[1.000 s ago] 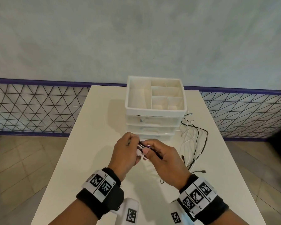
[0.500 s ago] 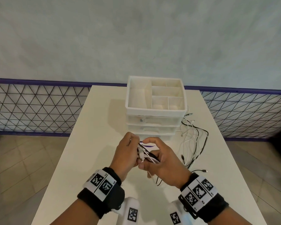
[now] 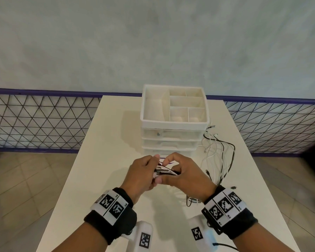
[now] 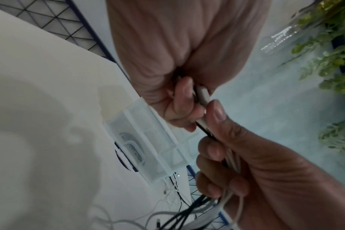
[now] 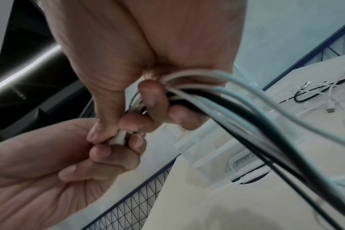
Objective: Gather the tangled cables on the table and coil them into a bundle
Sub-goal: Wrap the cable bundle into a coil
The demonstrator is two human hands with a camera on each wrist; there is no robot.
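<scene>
Both hands meet above the table (image 3: 105, 160), in front of the drawer unit (image 3: 173, 140). Left hand (image 3: 142, 175) and right hand (image 3: 189, 177), fingers curled, pinch the gathered cables (image 3: 165, 172) between them; loose strands trail rightward onto the table.

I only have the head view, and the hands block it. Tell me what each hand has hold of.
Observer: In the right wrist view, the right hand has its fingers curled round a bunch of white and black cables, which trail down towards the table.
Operator: Now the left.
Observer: In the left wrist view, the left hand pinches a white plug between its fingertips.
</scene>
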